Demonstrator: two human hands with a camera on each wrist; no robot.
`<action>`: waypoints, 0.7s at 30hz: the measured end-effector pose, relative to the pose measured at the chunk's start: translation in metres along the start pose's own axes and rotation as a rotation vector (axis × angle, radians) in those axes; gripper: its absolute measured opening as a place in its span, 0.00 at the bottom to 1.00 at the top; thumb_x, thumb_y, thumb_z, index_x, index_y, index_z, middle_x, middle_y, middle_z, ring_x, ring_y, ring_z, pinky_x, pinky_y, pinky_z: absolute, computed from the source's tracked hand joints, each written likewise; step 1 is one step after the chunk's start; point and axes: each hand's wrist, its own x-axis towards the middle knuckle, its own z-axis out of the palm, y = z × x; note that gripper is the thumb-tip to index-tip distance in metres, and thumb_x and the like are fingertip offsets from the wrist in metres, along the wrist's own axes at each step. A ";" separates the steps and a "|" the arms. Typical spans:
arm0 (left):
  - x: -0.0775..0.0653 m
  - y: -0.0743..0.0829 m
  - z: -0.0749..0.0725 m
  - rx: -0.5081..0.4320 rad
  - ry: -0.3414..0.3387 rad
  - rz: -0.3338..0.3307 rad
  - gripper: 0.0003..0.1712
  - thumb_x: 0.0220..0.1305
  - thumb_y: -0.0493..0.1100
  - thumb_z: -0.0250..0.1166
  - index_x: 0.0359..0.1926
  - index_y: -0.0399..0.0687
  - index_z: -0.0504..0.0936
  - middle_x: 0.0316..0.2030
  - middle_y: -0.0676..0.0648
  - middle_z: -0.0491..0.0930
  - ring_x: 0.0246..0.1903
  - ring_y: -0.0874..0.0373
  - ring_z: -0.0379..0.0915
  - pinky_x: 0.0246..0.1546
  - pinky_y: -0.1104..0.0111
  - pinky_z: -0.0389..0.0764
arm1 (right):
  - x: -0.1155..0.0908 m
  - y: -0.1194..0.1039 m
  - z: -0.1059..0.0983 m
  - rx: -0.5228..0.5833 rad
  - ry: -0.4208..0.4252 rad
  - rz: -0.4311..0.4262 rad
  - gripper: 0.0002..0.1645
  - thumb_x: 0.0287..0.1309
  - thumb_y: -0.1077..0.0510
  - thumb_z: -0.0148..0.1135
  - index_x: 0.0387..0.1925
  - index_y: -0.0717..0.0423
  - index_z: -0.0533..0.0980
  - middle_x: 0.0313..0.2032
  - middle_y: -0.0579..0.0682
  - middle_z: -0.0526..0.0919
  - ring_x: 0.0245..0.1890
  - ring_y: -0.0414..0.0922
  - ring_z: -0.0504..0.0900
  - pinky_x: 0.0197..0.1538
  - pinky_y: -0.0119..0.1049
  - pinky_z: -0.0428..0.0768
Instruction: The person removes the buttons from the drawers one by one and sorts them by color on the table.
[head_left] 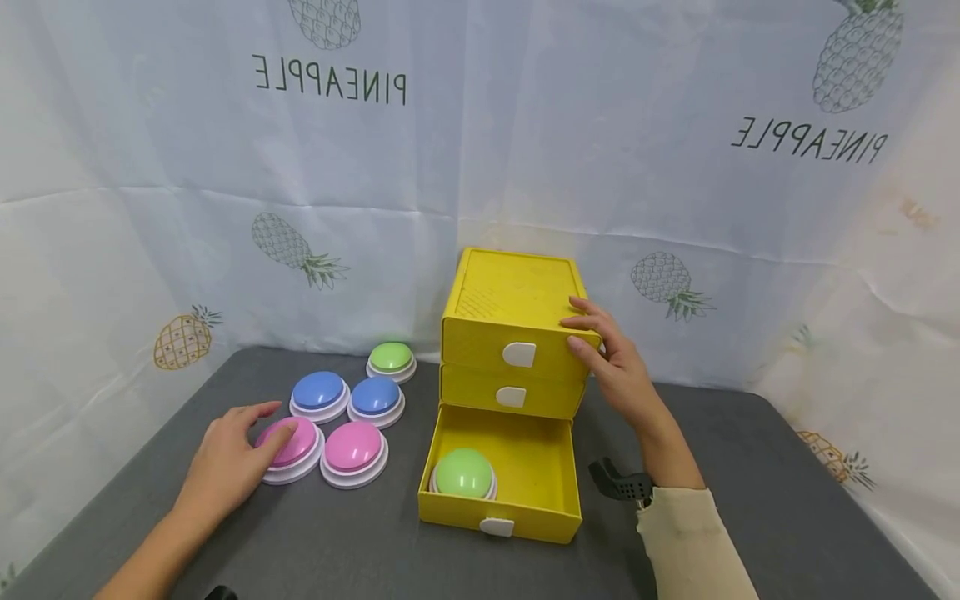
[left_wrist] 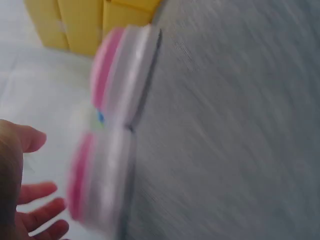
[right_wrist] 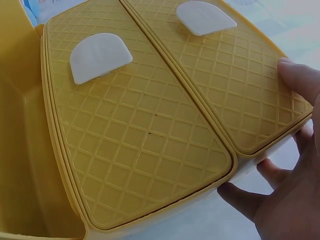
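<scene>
My left hand [head_left: 227,454] hovers over the left pink dome push light [head_left: 294,442], fingers spread around it; the left wrist view shows them apart from its white rim. Beside it lies a second pink push light [head_left: 353,450]. Touching the right front corner of a yellow drawer box [head_left: 517,287] is my right hand [head_left: 618,367]. Its thumb lies near the front edge and its fingers reach along the top and side. The bottom drawer [head_left: 536,475] is pulled out, with a green push light [head_left: 463,475] in its front left corner.
Behind the pink lights are two blue push lights [head_left: 318,393] and a smaller-looking green push light [head_left: 392,358]. The two upper drawers [head_left: 480,385] are closed, with white tabs. A pineapple-print curtain [head_left: 525,125] hangs behind the grey table [head_left: 337,550].
</scene>
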 end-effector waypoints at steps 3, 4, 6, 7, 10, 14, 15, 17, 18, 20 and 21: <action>-0.001 0.024 -0.004 0.013 0.037 0.075 0.28 0.65 0.55 0.68 0.56 0.39 0.83 0.54 0.31 0.80 0.56 0.34 0.70 0.53 0.36 0.72 | 0.000 -0.001 0.000 -0.010 0.007 0.003 0.18 0.75 0.60 0.52 0.62 0.57 0.74 0.78 0.46 0.59 0.80 0.51 0.51 0.63 0.18 0.67; -0.002 0.034 -0.003 0.020 0.050 0.112 0.26 0.64 0.53 0.69 0.55 0.40 0.84 0.52 0.33 0.81 0.55 0.35 0.72 0.53 0.37 0.73 | 0.000 -0.001 0.000 -0.015 0.008 0.003 0.18 0.75 0.60 0.52 0.62 0.57 0.74 0.78 0.46 0.59 0.80 0.51 0.51 0.64 0.18 0.67; -0.005 0.052 -0.001 0.032 0.075 0.196 0.21 0.61 0.49 0.71 0.51 0.43 0.86 0.49 0.37 0.83 0.54 0.37 0.73 0.52 0.38 0.75 | 0.000 -0.001 0.001 -0.020 0.008 0.005 0.18 0.75 0.60 0.52 0.62 0.57 0.74 0.77 0.46 0.59 0.80 0.51 0.51 0.64 0.18 0.66; -0.006 0.061 0.001 0.034 0.086 0.245 0.19 0.60 0.48 0.72 0.50 0.44 0.87 0.48 0.39 0.84 0.53 0.38 0.75 0.52 0.40 0.76 | 0.000 -0.002 0.000 -0.021 0.008 0.007 0.18 0.75 0.60 0.52 0.62 0.57 0.74 0.77 0.46 0.59 0.80 0.50 0.51 0.65 0.19 0.66; -0.010 0.088 0.010 0.024 0.077 0.372 0.17 0.58 0.45 0.74 0.48 0.48 0.87 0.45 0.46 0.85 0.50 0.45 0.78 0.50 0.47 0.80 | -0.001 -0.002 -0.001 -0.020 0.007 0.012 0.18 0.75 0.60 0.52 0.62 0.57 0.74 0.78 0.46 0.59 0.80 0.50 0.51 0.64 0.19 0.67; -0.012 0.121 0.020 -0.025 -0.045 0.472 0.19 0.60 0.46 0.73 0.53 0.54 0.85 0.47 0.53 0.83 0.47 0.56 0.79 0.49 0.56 0.84 | -0.001 -0.002 -0.002 -0.021 0.011 0.013 0.18 0.75 0.59 0.52 0.62 0.56 0.74 0.78 0.45 0.59 0.80 0.49 0.51 0.64 0.18 0.68; -0.012 0.128 0.022 -0.045 -0.089 0.487 0.19 0.61 0.47 0.72 0.54 0.55 0.84 0.47 0.54 0.83 0.46 0.58 0.79 0.49 0.58 0.84 | -0.001 -0.002 -0.002 -0.019 0.013 0.012 0.18 0.75 0.60 0.52 0.62 0.56 0.74 0.77 0.45 0.59 0.80 0.49 0.51 0.64 0.18 0.68; -0.011 0.141 0.026 -0.117 -0.203 0.492 0.18 0.64 0.47 0.70 0.55 0.55 0.83 0.49 0.55 0.82 0.47 0.58 0.80 0.49 0.60 0.84 | 0.000 -0.002 -0.002 -0.014 0.014 0.007 0.17 0.75 0.60 0.52 0.61 0.57 0.74 0.77 0.46 0.59 0.80 0.50 0.51 0.63 0.18 0.68; -0.010 0.147 0.028 -0.160 -0.265 0.481 0.18 0.65 0.47 0.69 0.55 0.55 0.83 0.49 0.55 0.82 0.47 0.58 0.80 0.48 0.61 0.85 | -0.001 -0.002 -0.002 -0.012 0.012 0.005 0.17 0.75 0.60 0.53 0.61 0.57 0.74 0.77 0.46 0.59 0.80 0.50 0.51 0.63 0.18 0.69; -0.007 0.157 0.032 -0.252 -0.384 0.449 0.17 0.67 0.47 0.67 0.55 0.52 0.83 0.50 0.53 0.82 0.50 0.53 0.82 0.50 0.60 0.85 | 0.000 -0.003 -0.001 -0.005 0.005 0.009 0.18 0.75 0.60 0.53 0.62 0.57 0.74 0.78 0.46 0.59 0.80 0.50 0.51 0.62 0.19 0.70; -0.005 0.161 0.034 -0.294 -0.438 0.426 0.16 0.68 0.47 0.67 0.55 0.52 0.83 0.51 0.52 0.82 0.51 0.51 0.82 0.50 0.59 0.85 | 0.000 -0.003 -0.001 -0.004 0.000 0.014 0.18 0.75 0.60 0.53 0.62 0.56 0.74 0.78 0.45 0.58 0.80 0.50 0.50 0.63 0.20 0.70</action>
